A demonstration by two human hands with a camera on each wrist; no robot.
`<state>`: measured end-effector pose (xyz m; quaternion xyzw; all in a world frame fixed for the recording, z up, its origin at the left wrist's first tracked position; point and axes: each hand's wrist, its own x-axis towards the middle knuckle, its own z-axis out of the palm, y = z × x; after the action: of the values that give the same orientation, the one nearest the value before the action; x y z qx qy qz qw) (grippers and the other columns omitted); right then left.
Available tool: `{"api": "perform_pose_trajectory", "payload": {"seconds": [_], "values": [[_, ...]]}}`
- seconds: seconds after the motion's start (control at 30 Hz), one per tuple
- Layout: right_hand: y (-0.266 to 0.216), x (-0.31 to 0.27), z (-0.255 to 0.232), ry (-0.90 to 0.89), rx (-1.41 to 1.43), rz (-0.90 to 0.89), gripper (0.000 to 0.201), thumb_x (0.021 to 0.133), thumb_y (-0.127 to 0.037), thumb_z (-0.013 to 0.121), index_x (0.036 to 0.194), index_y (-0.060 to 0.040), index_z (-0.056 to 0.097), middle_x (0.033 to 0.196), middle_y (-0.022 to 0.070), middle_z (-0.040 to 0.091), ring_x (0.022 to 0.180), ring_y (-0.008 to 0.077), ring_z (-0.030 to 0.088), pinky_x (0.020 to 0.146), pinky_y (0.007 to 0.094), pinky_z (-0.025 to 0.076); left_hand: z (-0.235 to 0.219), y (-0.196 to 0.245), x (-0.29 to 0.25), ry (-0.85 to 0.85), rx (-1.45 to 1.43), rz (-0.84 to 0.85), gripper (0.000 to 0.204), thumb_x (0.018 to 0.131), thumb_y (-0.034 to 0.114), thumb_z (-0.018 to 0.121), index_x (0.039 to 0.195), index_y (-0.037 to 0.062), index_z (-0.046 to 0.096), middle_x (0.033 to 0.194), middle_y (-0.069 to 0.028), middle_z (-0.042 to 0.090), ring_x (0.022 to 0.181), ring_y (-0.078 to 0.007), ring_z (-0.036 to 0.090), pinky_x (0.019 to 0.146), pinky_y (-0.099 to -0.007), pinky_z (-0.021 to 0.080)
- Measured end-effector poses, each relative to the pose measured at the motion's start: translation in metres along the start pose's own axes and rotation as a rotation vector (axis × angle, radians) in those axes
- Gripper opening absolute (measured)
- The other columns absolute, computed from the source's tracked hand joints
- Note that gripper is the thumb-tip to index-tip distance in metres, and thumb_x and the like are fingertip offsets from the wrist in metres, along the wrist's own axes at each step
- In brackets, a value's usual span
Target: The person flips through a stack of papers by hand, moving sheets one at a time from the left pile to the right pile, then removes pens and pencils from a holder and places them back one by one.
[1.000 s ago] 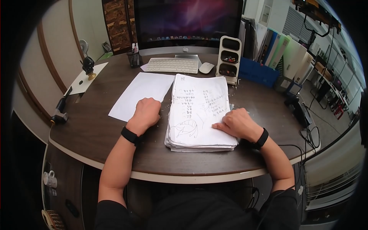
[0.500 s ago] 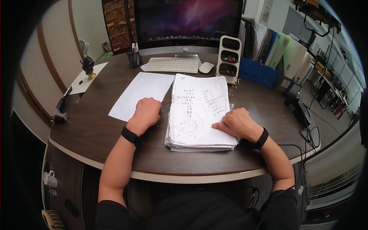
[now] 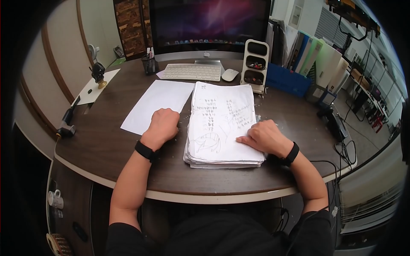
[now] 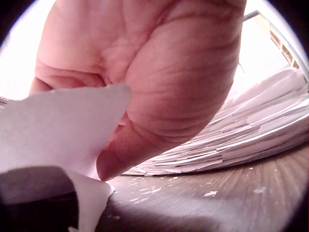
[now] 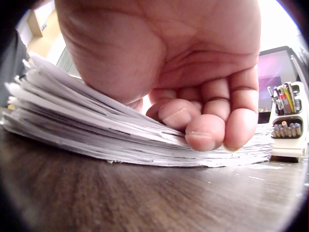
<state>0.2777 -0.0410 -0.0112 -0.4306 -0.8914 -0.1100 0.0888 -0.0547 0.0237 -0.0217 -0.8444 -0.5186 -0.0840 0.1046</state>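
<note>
- A thick stack of paper (image 3: 220, 123) sits in the middle of the brown desk (image 3: 239, 183). I make it the middle of my clock, with twelve pointing away from the person.
- Its top page has grey writing (image 3: 208, 113) on it, and a line drawing (image 3: 208, 142) near its seven o'clock corner.
- The left hand (image 3: 162, 124) is at nine o'clock, just beside the stack. It is bunched up and pinches the corner of a loose white sheet (image 3: 158, 98). The sheet hides some fingers.
- That sheet lies at ten o'clock, and it bends up by the thumb.
- The right hand (image 3: 268, 136) rests on the stack at four o'clock. Its fingers are curled at the stack's side. I cannot tell if it grips any pages.
- A white keyboard (image 3: 192, 72) is at eleven, and a white mouse (image 3: 229, 75) is at twelve.
- The computer screen (image 3: 209, 23) stands behind them.
- A tall desk organizer (image 3: 243, 97) is at one.
</note>
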Motion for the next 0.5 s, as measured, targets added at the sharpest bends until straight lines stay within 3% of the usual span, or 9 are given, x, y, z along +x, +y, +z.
{"api": "perform_pose_trajectory", "payload": {"seconds": [0.5], "values": [[0.0012,0.0008,0.001,-0.033,-0.009,0.012,0.065,0.095,-0.052,0.056,0.053,-0.0026,0.061,0.055,0.0175,0.058,0.053,0.0356,0.06,0.052,0.0431,0.046,0.0,0.0005,0.0004,-0.005,0.004,-0.001,0.009,0.07,0.001,0.062,0.077,-0.0002,0.068,0.077,-0.0235,0.067,0.076,-0.0408,0.067,0.071,-0.048,0.054]]}}
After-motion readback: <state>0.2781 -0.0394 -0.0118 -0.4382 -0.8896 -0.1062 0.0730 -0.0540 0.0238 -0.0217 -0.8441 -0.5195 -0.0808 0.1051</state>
